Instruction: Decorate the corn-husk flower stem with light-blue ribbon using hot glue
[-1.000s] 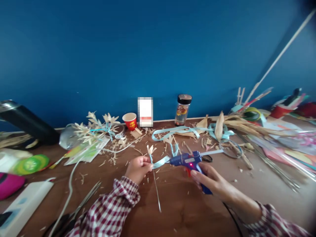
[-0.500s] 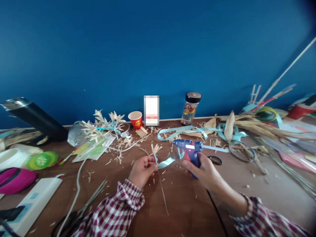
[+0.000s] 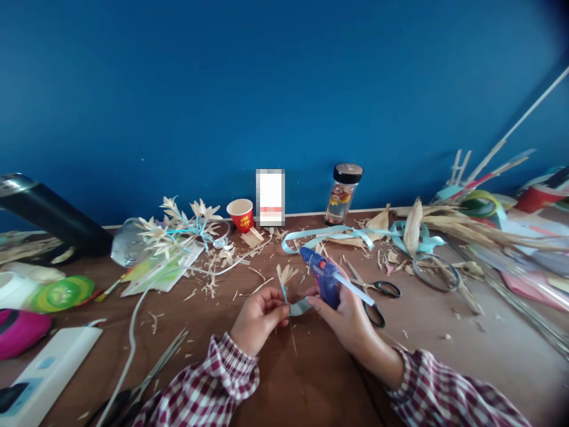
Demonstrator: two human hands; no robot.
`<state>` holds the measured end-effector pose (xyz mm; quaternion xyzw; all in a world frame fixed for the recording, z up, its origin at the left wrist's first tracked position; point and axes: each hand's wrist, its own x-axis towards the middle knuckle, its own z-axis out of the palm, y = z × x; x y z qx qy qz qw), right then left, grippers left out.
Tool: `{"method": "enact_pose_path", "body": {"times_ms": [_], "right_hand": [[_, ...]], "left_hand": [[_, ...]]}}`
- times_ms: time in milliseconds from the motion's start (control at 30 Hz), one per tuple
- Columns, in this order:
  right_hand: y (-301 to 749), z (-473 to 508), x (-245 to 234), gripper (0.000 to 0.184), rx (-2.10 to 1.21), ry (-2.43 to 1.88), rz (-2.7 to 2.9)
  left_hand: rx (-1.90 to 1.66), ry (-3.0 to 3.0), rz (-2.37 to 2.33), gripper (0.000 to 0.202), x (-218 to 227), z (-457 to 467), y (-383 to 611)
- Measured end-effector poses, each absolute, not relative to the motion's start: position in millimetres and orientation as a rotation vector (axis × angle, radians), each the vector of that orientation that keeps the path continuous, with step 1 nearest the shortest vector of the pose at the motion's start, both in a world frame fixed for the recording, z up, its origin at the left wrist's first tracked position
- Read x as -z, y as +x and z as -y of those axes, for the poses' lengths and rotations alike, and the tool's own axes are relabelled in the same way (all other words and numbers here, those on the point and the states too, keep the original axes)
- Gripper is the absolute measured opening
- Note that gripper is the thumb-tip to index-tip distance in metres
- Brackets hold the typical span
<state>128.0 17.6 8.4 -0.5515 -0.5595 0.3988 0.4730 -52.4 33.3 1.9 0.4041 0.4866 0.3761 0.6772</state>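
My left hand (image 3: 259,318) is closed in a pinch on a thin wire stem topped by a small dried-husk flower (image 3: 287,274), with a light blue ribbon (image 3: 300,306) wrapped at its base. My right hand (image 3: 344,317) grips a blue hot glue gun (image 3: 323,274), nozzle pointing up and away to the left, a glue stick jutting from its back. The fingers of that hand also touch the ribbon loop beside the stem. Both hands hover just above the brown table (image 3: 311,379).
Black-handled scissors (image 3: 376,296) lie just right of the glue gun. Behind are a red paper cup (image 3: 240,214), a jar (image 3: 342,193), a husk-flower bunch (image 3: 178,228), loose blue ribbon (image 3: 329,234) and dried husks (image 3: 444,228). At left lie a black cylinder (image 3: 48,213), scissors (image 3: 155,370) and a white box (image 3: 48,370).
My right hand has swung the glue gun from pointing left to tilting up and away, and drawn in close to my left hand. The ribbon loop between the hands has shortened.
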Motion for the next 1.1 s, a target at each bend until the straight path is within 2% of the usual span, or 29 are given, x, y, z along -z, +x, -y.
{"method": "enact_pose_path", "body": {"times_ms": [133, 267, 433, 600, 767, 933, 1100], "right_hand": [[124, -15, -2, 0.034, -1.163, -1.372, 1.271], [124, -13, -1, 0.027, -1.139, -1.384, 1.336], [124, -11, 0, 0.029, -0.962, -1.418, 1.433], [120, -8, -2, 0.058, -0.900, -1.391, 1.475], [118, -4, -1, 0.054, -0.845, -1.428, 1.572], [120, -4, 6, 0.050, -0.703, -1.486, 1.661], [122, -5, 10, 0.048, -0.666, -1.535, 1.697]], "left_hand": [[-0.835, 0.912, -1.030, 0.036, -1, -30, -50], [-0.849, 0.886, -1.007, 0.034, -1, -30, -50], [-0.848, 0.872, -1.054, 0.034, 0, -30, -49], [-0.881, 0.971, -1.218, 0.026, 3, -28, -44], [-0.890, 1.184, -1.320, 0.020, 10, -26, -44], [-0.938, 1.533, -1.573, 0.041, 11, -19, -41], [-0.683, 1.900, -1.768, 0.018, 4, -10, -34]]}}
